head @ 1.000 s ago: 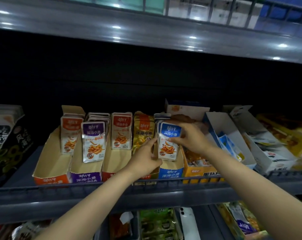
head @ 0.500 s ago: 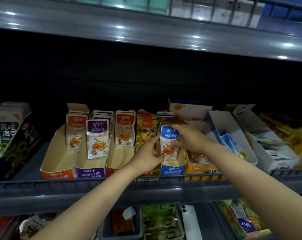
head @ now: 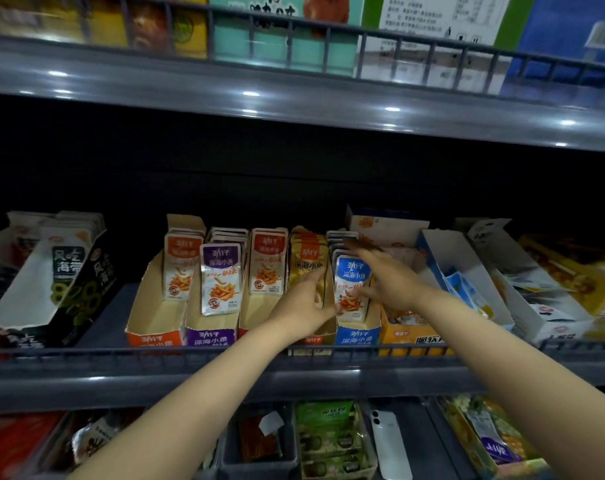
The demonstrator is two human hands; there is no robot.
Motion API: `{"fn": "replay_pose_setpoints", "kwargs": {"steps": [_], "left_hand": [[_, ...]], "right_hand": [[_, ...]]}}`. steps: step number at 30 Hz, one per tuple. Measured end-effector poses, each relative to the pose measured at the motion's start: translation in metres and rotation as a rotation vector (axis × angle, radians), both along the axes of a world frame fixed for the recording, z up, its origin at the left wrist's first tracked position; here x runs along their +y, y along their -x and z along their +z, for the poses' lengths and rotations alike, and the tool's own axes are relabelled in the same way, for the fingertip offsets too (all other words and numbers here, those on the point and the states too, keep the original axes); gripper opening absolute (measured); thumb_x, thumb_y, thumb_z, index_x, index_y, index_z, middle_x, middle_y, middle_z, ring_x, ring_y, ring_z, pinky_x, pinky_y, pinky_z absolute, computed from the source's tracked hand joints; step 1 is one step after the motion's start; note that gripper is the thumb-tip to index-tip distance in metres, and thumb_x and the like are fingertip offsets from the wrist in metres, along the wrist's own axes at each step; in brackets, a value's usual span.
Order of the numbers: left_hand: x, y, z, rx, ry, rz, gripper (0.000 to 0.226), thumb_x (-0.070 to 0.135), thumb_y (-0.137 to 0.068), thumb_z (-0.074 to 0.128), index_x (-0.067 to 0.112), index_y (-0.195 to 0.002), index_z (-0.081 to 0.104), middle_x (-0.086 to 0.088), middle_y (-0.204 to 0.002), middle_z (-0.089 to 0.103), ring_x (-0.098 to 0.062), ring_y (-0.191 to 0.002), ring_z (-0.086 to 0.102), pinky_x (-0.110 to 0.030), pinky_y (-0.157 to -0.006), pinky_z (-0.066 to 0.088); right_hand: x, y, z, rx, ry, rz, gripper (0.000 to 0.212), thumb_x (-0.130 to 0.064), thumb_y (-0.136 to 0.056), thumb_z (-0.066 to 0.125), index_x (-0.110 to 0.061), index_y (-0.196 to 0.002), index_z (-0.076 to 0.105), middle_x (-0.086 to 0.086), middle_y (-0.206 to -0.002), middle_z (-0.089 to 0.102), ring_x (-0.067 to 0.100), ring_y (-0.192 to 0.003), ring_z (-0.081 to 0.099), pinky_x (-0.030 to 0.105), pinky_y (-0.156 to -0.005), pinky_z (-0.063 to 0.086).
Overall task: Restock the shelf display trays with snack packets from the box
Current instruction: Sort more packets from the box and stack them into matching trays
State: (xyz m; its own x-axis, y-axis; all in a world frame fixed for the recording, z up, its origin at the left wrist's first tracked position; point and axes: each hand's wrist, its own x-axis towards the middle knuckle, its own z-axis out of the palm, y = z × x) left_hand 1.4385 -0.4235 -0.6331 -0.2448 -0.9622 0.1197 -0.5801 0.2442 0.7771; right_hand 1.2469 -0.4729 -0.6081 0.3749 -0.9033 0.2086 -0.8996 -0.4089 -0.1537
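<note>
A row of cardboard display trays stands on the middle shelf, holding orange packets (head: 181,268), purple packets (head: 220,278), red packets (head: 268,265), gold packets (head: 308,258) and blue packets (head: 351,289). The blue packets stand upright in the blue tray (head: 356,336). My right hand (head: 387,278) is spread over the tops and right side of the blue packets, fingers straight and blurred. My left hand (head: 304,303) rests against the wall between the gold and blue trays, fingers extended, touching the front blue packet's left edge.
A wire rail (head: 224,351) runs along the shelf front. A black seaweed box (head: 69,282) stands at left, an orange box (head: 408,336) and open blue-and-white boxes (head: 467,271) at right. The upper shelf (head: 294,98) overhangs. A white phone (head: 391,441) lies on the lower shelf.
My right hand let go of the blue packet, which now stands in the blue tray, and its fingers spread straight. My left hand stayed beside the tray. The view tilted upward.
</note>
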Motion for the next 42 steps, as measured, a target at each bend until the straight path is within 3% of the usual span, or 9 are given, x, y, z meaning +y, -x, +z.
{"fn": "replay_pose_setpoints", "kwargs": {"steps": [5,10,16,21,30,35,39,42], "left_hand": [[0.024,-0.024,0.008,-0.143,0.141,0.072,0.071,0.044,-0.089,0.057,0.029,-0.149,0.021,0.004,-0.156,0.022,-0.019,-0.144,0.017,-0.040,-0.115,0.022],[0.055,-0.052,0.002,-0.279,0.285,0.052,0.071,0.051,-0.090,0.052,0.023,-0.149,0.022,-0.001,-0.155,0.026,-0.020,-0.142,0.021,-0.040,-0.116,0.022],[0.098,-0.094,-0.022,-0.423,0.354,0.024,0.071,0.056,-0.090,0.046,0.021,-0.148,0.025,0.001,-0.153,0.029,-0.018,-0.140,0.024,-0.035,-0.115,0.022],[0.137,-0.122,-0.055,-0.451,0.256,-0.016,0.073,0.058,-0.090,0.045,0.022,-0.149,0.023,0.003,-0.153,0.028,-0.016,-0.140,0.024,-0.033,-0.114,0.022],[0.186,-0.147,-0.165,-0.602,0.092,-0.137,0.073,0.060,-0.090,0.043,0.021,-0.148,0.025,0.002,-0.153,0.028,-0.017,-0.141,0.024,-0.031,-0.114,0.023],[0.198,-0.159,-0.235,-0.666,-0.150,-0.153,0.076,0.061,-0.090,0.042,0.019,-0.149,0.022,-0.001,-0.155,0.023,-0.020,-0.142,0.022,-0.035,-0.113,0.027],[0.197,-0.171,-0.287,-0.718,-0.358,-0.180,0.078,0.062,-0.090,0.041,0.016,-0.150,0.020,-0.003,-0.156,0.020,-0.023,-0.142,0.021,-0.036,-0.113,0.028],[0.202,-0.175,-0.322,-0.738,-0.483,-0.165,0.079,0.063,-0.090,0.040,0.016,-0.150,0.019,-0.005,-0.157,0.020,-0.026,-0.142,0.021,-0.037,-0.113,0.027]], "right_hand": [[0.029,-0.005,0.009,-0.057,-0.008,-0.010,0.081,-0.037,-0.089,0.062,-0.032,-0.150,0.009,-0.003,-0.158,0.016,0.017,-0.144,0.019,0.036,-0.115,0.026],[0.069,-0.014,0.009,-0.094,0.007,0.034,0.081,-0.037,-0.089,0.060,-0.034,-0.150,0.007,-0.006,-0.159,0.011,0.013,-0.146,0.011,0.027,-0.113,0.015],[0.139,-0.033,-0.015,-0.118,-0.038,0.105,0.080,-0.044,-0.089,0.058,-0.035,-0.150,0.006,-0.008,-0.159,0.011,0.010,-0.145,0.013,0.032,-0.117,0.021],[0.185,-0.057,-0.063,-0.136,-0.187,0.111,0.079,-0.047,-0.089,0.057,-0.035,-0.151,0.009,-0.013,-0.158,0.010,0.007,-0.145,0.010,0.031,-0.118,0.021],[0.230,-0.085,-0.186,-0.167,-0.451,-0.006,0.079,-0.046,-0.089,0.058,-0.027,-0.151,0.013,-0.004,-0.158,0.015,0.014,-0.145,0.015,0.032,-0.117,0.021],[0.246,-0.091,-0.258,-0.180,-0.665,-0.091,0.078,-0.044,-0.090,0.057,-0.026,-0.151,0.012,-0.002,-0.159,0.012,0.017,-0.146,0.013,0.034,-0.117,0.022],[0.253,-0.095,-0.313,-0.221,-0.780,-0.184,0.075,-0.038,-0.089,0.062,-0.018,-0.149,0.021,0.004,-0.154,0.027,0.021,-0.141,0.027,0.029,-0.114,0.024],[0.260,-0.097,-0.355,-0.237,-0.872,-0.239,0.075,-0.036,-0.089,0.062,-0.014,-0.149,0.023,0.007,-0.153,0.027,0.022,-0.139,0.031,0.024,-0.111,0.024]]}}
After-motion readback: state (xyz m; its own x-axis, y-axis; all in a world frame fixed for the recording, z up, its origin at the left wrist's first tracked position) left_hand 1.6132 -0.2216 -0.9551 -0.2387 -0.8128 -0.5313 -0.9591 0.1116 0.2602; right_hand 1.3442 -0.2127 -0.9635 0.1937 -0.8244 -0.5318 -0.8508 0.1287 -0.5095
